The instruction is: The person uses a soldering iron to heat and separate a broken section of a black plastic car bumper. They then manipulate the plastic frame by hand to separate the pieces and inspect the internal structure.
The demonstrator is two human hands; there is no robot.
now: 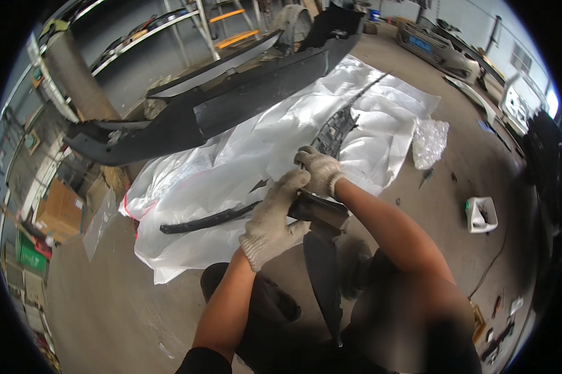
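Observation:
Both my hands wear off-white knit gloves and meet at a black plastic car trim piece (323, 212) in front of my knees. My left hand (273, 217) grips its left edge, the thumb apart from the fingers. Just beyond, my right hand (321, 171) has its fingers curled at the upper edge; what lies inside them is hidden. Below, a pointed dark panel (323, 280) hangs down between my legs. A long black strip (209, 220) extends to the left, and a black latticed plastic part (336, 132) lies beyond my right hand; whether they join the trim is hidden.
White plastic sheeting (187, 187) covers the floor ahead. A large black bumper (243, 103) stands across its far side. Bubble wrap (429, 143) and a white container (482, 215) are at right, with another bumper (434, 50) farther back. A cardboard box (61, 212) stands left.

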